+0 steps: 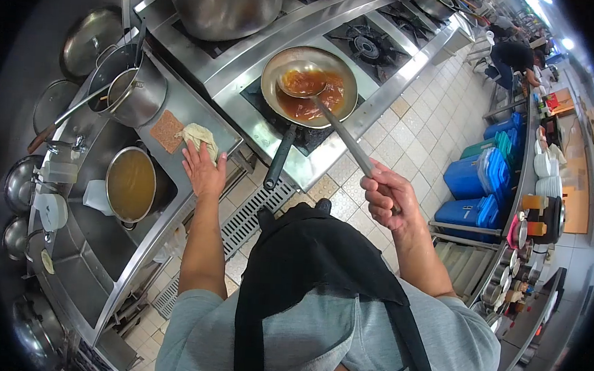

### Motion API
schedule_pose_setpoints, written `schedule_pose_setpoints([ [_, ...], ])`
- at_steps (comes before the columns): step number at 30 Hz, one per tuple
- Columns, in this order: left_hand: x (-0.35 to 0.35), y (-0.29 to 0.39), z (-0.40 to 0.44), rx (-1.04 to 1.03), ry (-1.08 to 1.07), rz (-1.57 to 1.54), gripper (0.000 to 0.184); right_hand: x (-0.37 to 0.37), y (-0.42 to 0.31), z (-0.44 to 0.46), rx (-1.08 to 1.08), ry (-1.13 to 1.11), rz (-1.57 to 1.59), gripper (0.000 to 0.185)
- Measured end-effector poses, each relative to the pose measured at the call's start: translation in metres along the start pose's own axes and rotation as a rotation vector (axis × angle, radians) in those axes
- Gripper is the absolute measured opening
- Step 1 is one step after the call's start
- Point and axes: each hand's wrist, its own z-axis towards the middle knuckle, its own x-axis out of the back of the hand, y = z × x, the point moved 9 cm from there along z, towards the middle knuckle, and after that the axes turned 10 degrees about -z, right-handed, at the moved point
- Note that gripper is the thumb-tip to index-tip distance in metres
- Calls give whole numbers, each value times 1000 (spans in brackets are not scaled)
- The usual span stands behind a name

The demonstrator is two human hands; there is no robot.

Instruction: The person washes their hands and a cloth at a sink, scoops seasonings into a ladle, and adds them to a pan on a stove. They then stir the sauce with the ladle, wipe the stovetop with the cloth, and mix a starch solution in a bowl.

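My right hand (390, 194) is closed around the long handle of a ladle (343, 135). The ladle's bowl is in a frying pan (350, 71) and holds some of the reddish-brown sauce (328, 96) that covers the pan's base. The pan stands on a stove burner, its black handle pointing toward me. On the left, my left hand (204, 170) reaches to a crumpled pale cloth (200, 139) on the steel counter. Its fingers are stretched out against the cloth, with the thumb apart. A brown scouring pad (167, 131) lies beside the cloth.
A large stockpot (222, 10) sits on the stove behind the pan; a bare burner (366, 47) is to its right. Left are a pot with utensils (144, 93) and a sink holding a pot of yellowish liquid (130, 183). Blue bins (467, 211) and a person (512, 61) are at right.
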Motion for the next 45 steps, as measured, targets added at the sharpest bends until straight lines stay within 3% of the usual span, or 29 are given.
schedule_pose_setpoints([
  [3, 2, 1, -2, 13, -13, 12, 71, 0, 7, 6, 11, 64, -39, 34],
  [7, 1, 0, 0, 6, -9, -4, 71, 3, 2, 4, -9, -10, 33, 32],
  [13, 2, 2, 0, 1, -3, -6, 70, -1, 5, 2, -12, 53, -89, 48],
  [16, 2, 1, -1, 8, -9, -6, 70, 11, -3, 2, 99, 294, -688, 63],
  [17, 2, 1, -1, 6, -10, -9, 71, 14, 1, 4, 99, 293, -688, 63],
  [19, 1, 0, -1, 1, -6, -7, 71, 18, -8, 5, 216, 371, -986, 66],
  [23, 1, 0, -1, -5, -1, 2, 71, 19, -8, 9, 283, 424, -1077, 67],
  [27, 2, 1, -1, 1, -9, -1, 71, 12, 0, 10, 173, 354, -968, 65],
  [29, 1, 0, -1, -2, -3, -1, 71, 5, 10, 5, 47, 174, -357, 57],
  [30, 1, 0, -1, 1, -2, -1, 71, 5, 15, 6, 39, 109, -226, 47],
  [33, 2, -1, -1, 3, -4, -13, 70, -1, 22, -1, 29, 67, -79, 43],
  [41, 3, 1, -2, -11, 7, -17, 71, -3, 10, -7, 55, 45, -7, 43],
  [43, 2, 0, -2, -11, 3, -9, 71, -2, 8, -7, 81, 101, -178, 42],
  [45, 1, 1, 0, -7, -1, -4, 71, 6, 4, -7, 86, 91, -116, 42],
])
